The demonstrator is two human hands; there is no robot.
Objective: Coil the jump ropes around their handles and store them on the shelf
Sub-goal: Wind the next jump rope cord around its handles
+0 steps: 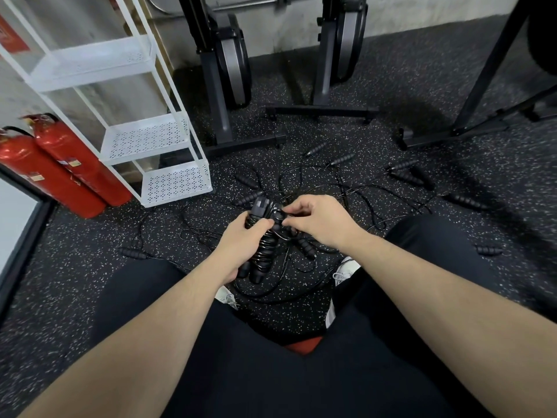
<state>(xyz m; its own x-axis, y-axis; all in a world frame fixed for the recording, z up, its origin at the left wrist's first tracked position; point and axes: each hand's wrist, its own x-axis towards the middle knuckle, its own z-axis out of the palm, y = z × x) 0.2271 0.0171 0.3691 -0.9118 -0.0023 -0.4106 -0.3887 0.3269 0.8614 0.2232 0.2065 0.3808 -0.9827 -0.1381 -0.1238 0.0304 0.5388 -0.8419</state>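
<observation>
Left hand [241,239] grips the paired handles [262,251], already wound with cord; right hand [319,220] pinches the rope end [281,217] at their top. Thin, springy cord looks ready to unwind, so hold the coils themselves. White shelf [174,182] waits at ten o'clock.

**One head view, looking down**

Single wide-angle camera on the person's head, tipped forward and down. Both forearms run up from the bottom edge, close to the lens. The floor [422,86] spreads beyond, shelf [144,137] at left, edges bowed by the lens.
</observation>
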